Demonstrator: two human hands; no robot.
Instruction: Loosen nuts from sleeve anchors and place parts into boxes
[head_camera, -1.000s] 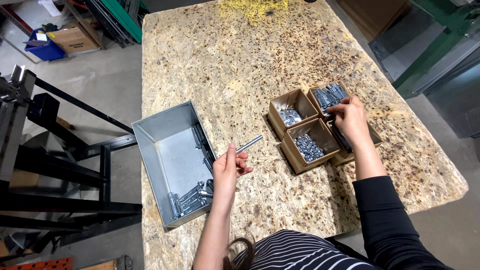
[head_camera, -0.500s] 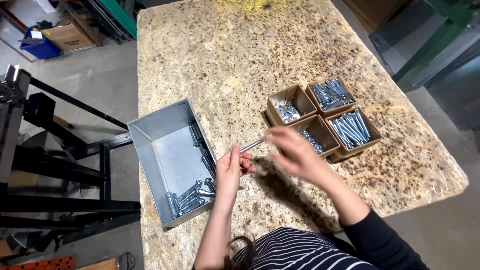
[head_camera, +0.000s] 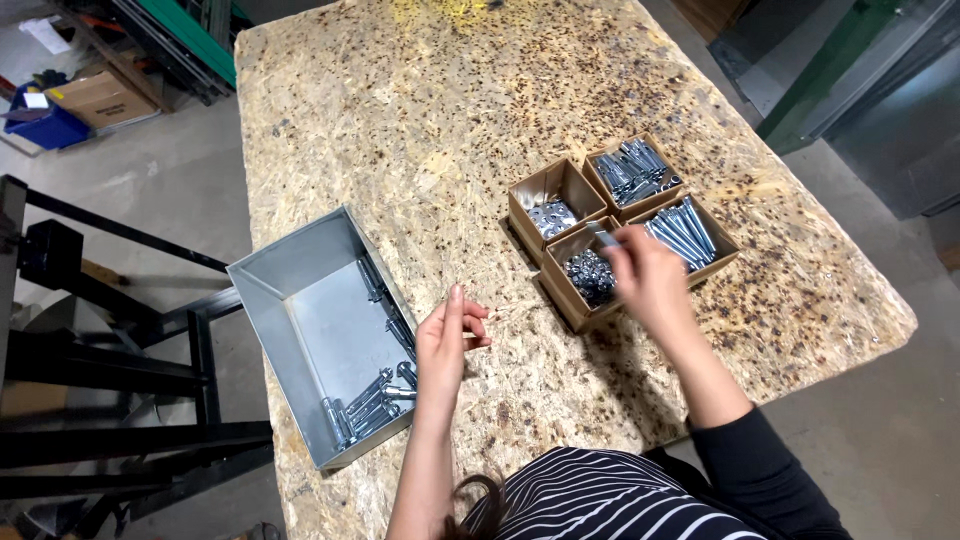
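Four small cardboard boxes (head_camera: 560, 190) of bolts, nuts and washers sit together on the chipboard table (head_camera: 420, 120). Over them the right hand (head_camera: 645, 280) pinches a bolt (head_camera: 603, 236) in its fingertips. Nearer and left, the left hand (head_camera: 448, 345) hovers open-fingered beside the grey metal bin (head_camera: 290, 270) holding assembled bolts (head_camera: 372, 395).

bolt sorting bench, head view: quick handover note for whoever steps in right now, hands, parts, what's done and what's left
Left hand: open, empty, above the table beside the grey metal tray.
Right hand: pinching a bolt over the four cardboard boxes.
Parts: boxes hold sorted bolts and small hardware; a pile of loose bolts lies in the tray's near corner.
Done: boxes partly filled.
Left: the bolt in hand is not yet dropped; the tray's pile remains.
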